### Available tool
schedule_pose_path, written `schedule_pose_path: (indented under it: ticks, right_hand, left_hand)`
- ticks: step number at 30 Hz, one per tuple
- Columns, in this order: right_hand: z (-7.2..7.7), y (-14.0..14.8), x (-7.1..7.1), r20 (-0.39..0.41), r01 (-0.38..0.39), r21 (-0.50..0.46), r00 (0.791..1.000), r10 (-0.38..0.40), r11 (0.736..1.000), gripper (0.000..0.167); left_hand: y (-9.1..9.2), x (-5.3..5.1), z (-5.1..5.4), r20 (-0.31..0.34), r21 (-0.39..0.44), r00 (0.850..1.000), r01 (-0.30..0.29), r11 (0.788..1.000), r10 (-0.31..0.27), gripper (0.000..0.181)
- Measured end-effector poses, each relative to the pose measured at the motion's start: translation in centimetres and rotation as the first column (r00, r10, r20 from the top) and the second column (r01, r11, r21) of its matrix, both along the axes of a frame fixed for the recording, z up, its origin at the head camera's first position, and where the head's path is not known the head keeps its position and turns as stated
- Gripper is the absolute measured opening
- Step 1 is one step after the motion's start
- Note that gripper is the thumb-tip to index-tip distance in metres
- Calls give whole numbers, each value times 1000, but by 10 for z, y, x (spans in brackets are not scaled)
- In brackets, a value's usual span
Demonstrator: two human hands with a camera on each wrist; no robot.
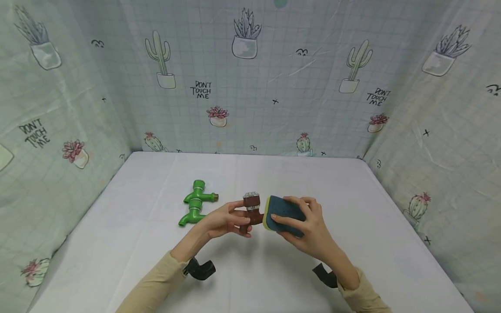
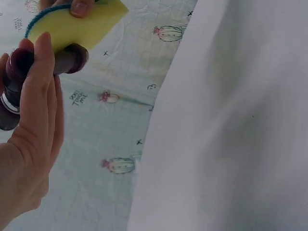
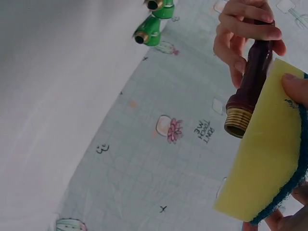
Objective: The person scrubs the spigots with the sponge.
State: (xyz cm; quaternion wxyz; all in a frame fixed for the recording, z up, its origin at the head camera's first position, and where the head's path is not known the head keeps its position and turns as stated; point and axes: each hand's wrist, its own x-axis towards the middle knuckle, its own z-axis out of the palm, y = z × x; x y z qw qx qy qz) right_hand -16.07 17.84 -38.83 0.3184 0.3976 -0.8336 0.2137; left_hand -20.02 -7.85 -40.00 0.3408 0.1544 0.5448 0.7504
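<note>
My left hand (image 1: 225, 219) grips a dark red-brown tap (image 1: 254, 216) with a silvery top, held up over the table. In the right wrist view the tap's threaded brass end (image 3: 239, 120) shows beside the sponge. My right hand (image 1: 313, 226) pinches a sponge (image 1: 285, 213), yellow on one side with a blue-green scouring layer on the other. The sponge's yellow face (image 3: 264, 149) is turned to the tap and lies against or very near its body. Part of the tap is hidden behind the left fingers.
Two green taps (image 1: 194, 203) lie on the white table (image 1: 156, 182), left of the left hand. Dark wrist-worn pieces (image 1: 201, 268) show by both forearms. Cloth walls (image 1: 250, 100) printed with cacti stand behind and at both sides.
</note>
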Motion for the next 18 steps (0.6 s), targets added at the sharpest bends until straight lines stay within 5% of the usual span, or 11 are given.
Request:
schedule_pose_path:
  ticks: [8,13,18]
  right_hand:
    - [7,0,-5,82,-19,-17,996,20,1000,33]
    - [8,1,-12,112,7,-4,994,-6,1000,42]
    - [2,4,-21,111,58,-3,992,-58,998,47]
  left_hand:
    - [-3,-5,-1,-251,-78,966,38,996,-56,58]
    - [-4,-4,0,-268,-129,959,59,990,-92,53]
    - [-4,-1,-4,-220,-152,971,62,986,-95,53]
